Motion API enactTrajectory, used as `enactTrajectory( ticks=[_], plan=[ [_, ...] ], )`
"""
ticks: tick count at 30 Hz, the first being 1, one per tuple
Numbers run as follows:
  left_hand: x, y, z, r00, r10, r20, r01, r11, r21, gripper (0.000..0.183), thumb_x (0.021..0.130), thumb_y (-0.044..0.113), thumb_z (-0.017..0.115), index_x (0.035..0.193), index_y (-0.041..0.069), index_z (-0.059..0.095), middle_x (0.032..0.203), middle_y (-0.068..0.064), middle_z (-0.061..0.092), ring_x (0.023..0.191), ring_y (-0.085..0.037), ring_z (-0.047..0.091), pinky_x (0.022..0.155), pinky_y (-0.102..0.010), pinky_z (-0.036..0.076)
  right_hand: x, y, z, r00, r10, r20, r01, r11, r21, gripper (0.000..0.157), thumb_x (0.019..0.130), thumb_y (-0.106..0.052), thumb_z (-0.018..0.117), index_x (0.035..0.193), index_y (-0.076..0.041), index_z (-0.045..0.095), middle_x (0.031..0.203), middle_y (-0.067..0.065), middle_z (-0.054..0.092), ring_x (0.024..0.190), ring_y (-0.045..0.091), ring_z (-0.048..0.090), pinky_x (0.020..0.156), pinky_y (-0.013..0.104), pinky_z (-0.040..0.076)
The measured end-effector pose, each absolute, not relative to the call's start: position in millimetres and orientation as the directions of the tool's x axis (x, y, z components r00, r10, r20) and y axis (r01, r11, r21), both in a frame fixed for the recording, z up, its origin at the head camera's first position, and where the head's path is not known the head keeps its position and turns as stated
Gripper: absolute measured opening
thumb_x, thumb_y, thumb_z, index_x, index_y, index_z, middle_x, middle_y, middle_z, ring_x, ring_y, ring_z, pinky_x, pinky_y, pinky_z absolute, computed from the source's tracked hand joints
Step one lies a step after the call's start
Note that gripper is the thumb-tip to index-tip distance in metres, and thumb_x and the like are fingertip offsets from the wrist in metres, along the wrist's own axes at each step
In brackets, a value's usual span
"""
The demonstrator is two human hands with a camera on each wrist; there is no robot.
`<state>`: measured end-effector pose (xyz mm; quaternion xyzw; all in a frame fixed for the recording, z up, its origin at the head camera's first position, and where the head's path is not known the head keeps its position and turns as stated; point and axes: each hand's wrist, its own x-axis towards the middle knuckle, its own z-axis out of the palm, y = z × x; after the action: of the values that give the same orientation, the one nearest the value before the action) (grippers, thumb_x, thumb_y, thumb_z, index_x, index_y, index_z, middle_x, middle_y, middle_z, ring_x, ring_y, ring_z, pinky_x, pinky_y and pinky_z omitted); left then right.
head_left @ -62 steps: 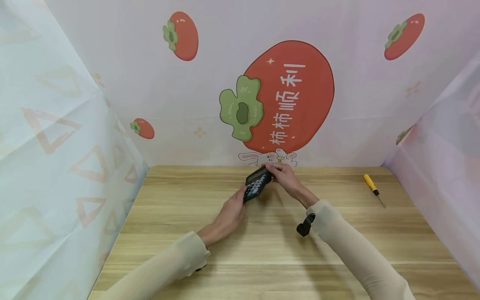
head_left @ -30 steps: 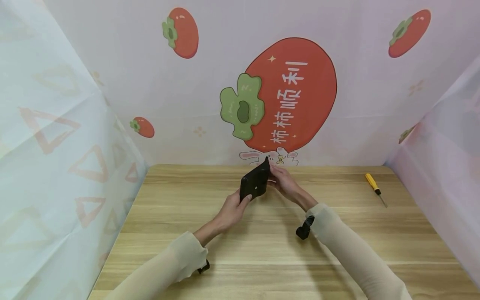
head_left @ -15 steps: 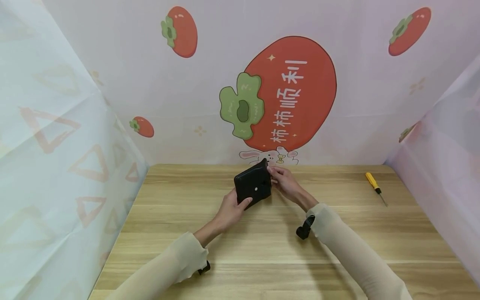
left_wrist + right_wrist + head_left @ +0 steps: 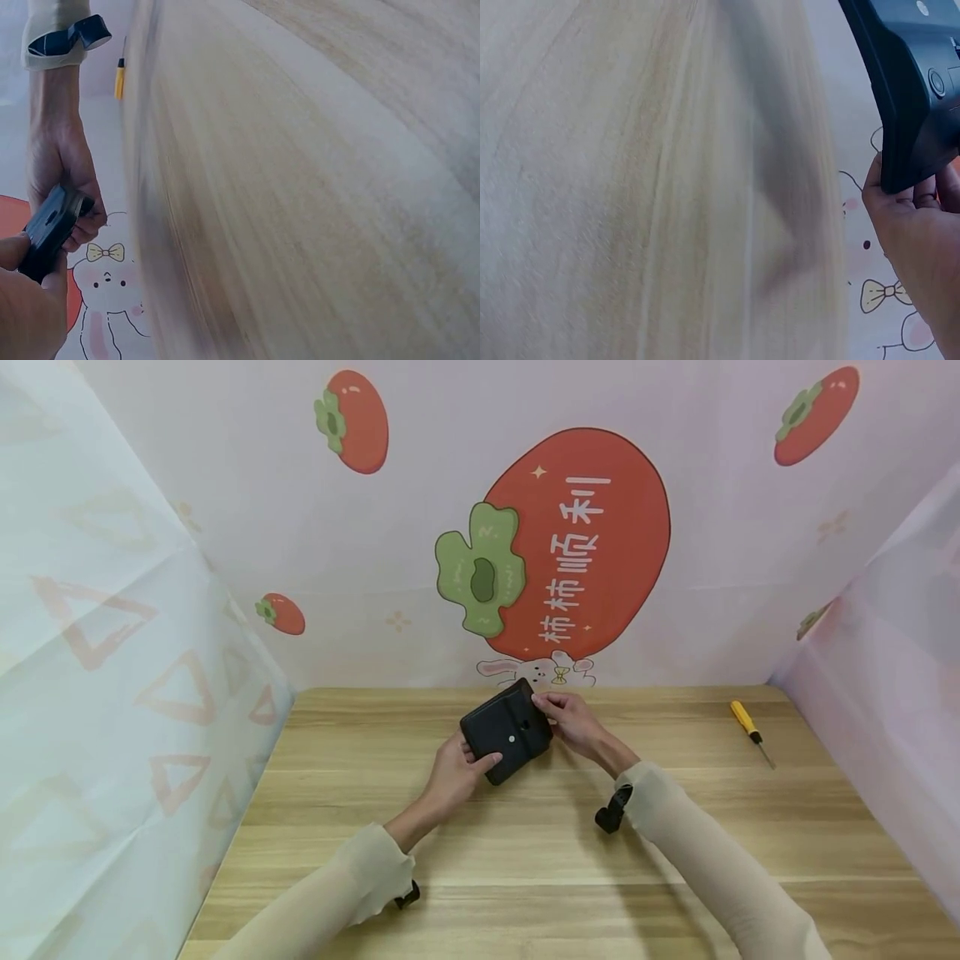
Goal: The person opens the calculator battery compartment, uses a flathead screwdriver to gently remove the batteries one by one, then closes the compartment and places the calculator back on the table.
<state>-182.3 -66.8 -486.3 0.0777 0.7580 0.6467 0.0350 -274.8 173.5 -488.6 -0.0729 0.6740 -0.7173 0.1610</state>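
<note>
A black calculator [image 4: 491, 727] is held up over the far part of the table, its back towards the head camera and its keys hidden. A small pale round spot shows on that back. My left hand [image 4: 452, 778] grips its near left edge, thumb across the back and fingers beneath. At the far right edge, my right hand [image 4: 573, 724] pinches the calculator by a corner. The left wrist view has the calculator [image 4: 51, 231] edge-on between both hands. Close up in the right wrist view, the thicker end of the calculator [image 4: 915, 90] meets the right fingers [image 4: 922, 193].
A screwdriver [image 4: 744, 718] with a yellow handle lies on the wooden table [image 4: 525, 893] at the right. Behind the table stands a backdrop [image 4: 420, 652] printed with persimmons and a rabbit. White printed sheets [image 4: 97, 710] flank both sides.
The calculator has been turned over: its keys faced the head camera at first, and now its back does. Both hands stay on it, the left having shifted its thumb onto the back.
</note>
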Motion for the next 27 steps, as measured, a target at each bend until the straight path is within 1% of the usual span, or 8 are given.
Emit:
enactTrajectory(
  ticks=[3, 6, 10, 12, 15, 19, 22, 27],
  plan=[
    [-183.1, -68.8, -486.4, -0.987, 0.156, 0.032, 0.053, 0.134, 0.989, 0.046, 0.097, 0.006, 0.076, 0.138, -0.005, 0.058, 0.124, -0.020, 0.074, 0.113, -0.029, 0.074, 0.090, -0.031, 0.062, -276.7, 175.5, -486.3, -0.936, -0.331, -0.118, 0.121, 0.012, -0.993, 0.024, 0.111, -0.022, 0.059, 0.113, -0.005, 0.076, 0.096, 0.000, 0.065, 0.083, 0.014, 0.056, 0.065, 0.023, 0.048],
    [-183.9, -71.2, -485.3, -0.988, 0.153, 0.024, 0.044, 0.127, 0.991, 0.040, 0.098, 0.005, 0.075, 0.133, -0.007, 0.059, 0.119, -0.022, 0.075, 0.109, -0.029, 0.076, 0.088, -0.030, 0.063, -279.4, 177.8, -483.8, -0.934, -0.338, -0.114, 0.099, 0.062, -0.993, 0.025, 0.110, -0.022, 0.060, 0.115, -0.004, 0.077, 0.094, -0.001, 0.066, 0.081, 0.012, 0.056, 0.064, 0.021, 0.047],
    [-185.6, -74.7, -484.5, -0.988, 0.151, 0.017, 0.040, 0.150, 0.988, 0.036, 0.099, 0.006, 0.075, 0.130, -0.007, 0.063, 0.113, -0.020, 0.077, 0.103, -0.026, 0.078, 0.089, -0.038, 0.064, -283.7, 179.7, -479.9, -0.927, -0.365, -0.090, 0.050, 0.117, -0.992, 0.027, 0.110, -0.019, 0.061, 0.117, 0.002, 0.076, 0.095, -0.001, 0.067, 0.081, 0.011, 0.057, 0.066, 0.021, 0.049],
    [-186.7, -75.7, -484.8, -0.988, 0.154, 0.005, 0.029, 0.151, 0.988, 0.034, 0.099, 0.005, 0.075, 0.129, -0.006, 0.065, 0.112, -0.019, 0.078, 0.101, -0.024, 0.078, 0.090, -0.041, 0.063, -285.3, 180.2, -477.0, -0.922, -0.377, -0.084, 0.027, 0.153, -0.988, 0.029, 0.110, -0.018, 0.061, 0.121, 0.005, 0.075, 0.101, 0.001, 0.069, 0.083, 0.011, 0.059, 0.069, 0.022, 0.051],
    [-188.8, -76.6, -485.6, -0.987, 0.161, -0.001, 0.024, 0.154, 0.988, 0.031, 0.099, 0.005, 0.075, 0.127, -0.006, 0.068, 0.109, -0.019, 0.078, 0.099, -0.024, 0.078, 0.089, -0.044, 0.063, -287.6, 180.6, -472.1, -0.918, -0.388, -0.085, -0.005, 0.226, -0.974, 0.033, 0.110, -0.018, 0.062, 0.128, 0.007, 0.073, 0.120, 0.010, 0.072, 0.092, 0.011, 0.064, 0.076, 0.022, 0.055],
    [-190.8, -77.3, -486.4, -0.985, 0.174, -0.018, 0.018, 0.206, 0.978, 0.031, 0.099, 0.006, 0.075, 0.127, -0.006, 0.070, 0.110, -0.018, 0.079, 0.100, -0.025, 0.078, 0.086, -0.037, 0.064, -289.6, 181.5, -466.7, -0.913, -0.396, -0.095, -0.045, 0.330, -0.943, 0.034, 0.107, -0.022, 0.066, 0.129, 0.002, 0.074, 0.132, 0.017, 0.070, 0.103, 0.014, 0.066, 0.083, 0.023, 0.056],
    [-191.4, -78.3, -487.4, -0.979, 0.201, -0.045, 0.006, 0.246, 0.969, 0.034, 0.100, 0.007, 0.074, 0.130, -0.007, 0.068, 0.117, -0.019, 0.078, 0.107, -0.027, 0.077, 0.088, -0.032, 0.063, -290.5, 181.3, -462.6, -0.905, -0.413, -0.103, -0.077, 0.396, -0.915, 0.032, 0.106, -0.024, 0.068, 0.126, -0.001, 0.077, 0.123, 0.013, 0.073, 0.100, 0.017, 0.063, 0.082, 0.026, 0.052],
    [-190.8, -77.4, -489.8, -0.970, 0.231, -0.078, -0.013, 0.269, 0.963, 0.036, 0.099, 0.007, 0.074, 0.131, -0.008, 0.067, 0.122, -0.021, 0.075, 0.114, -0.031, 0.074, 0.095, -0.035, 0.061, -293.1, 178.0, -456.0, -0.884, -0.453, -0.113, -0.129, 0.470, -0.873, 0.028, 0.106, -0.024, 0.069, 0.122, -0.004, 0.080, 0.113, 0.008, 0.075, 0.094, 0.019, 0.057, 0.081, 0.030, 0.047]
  ],
)
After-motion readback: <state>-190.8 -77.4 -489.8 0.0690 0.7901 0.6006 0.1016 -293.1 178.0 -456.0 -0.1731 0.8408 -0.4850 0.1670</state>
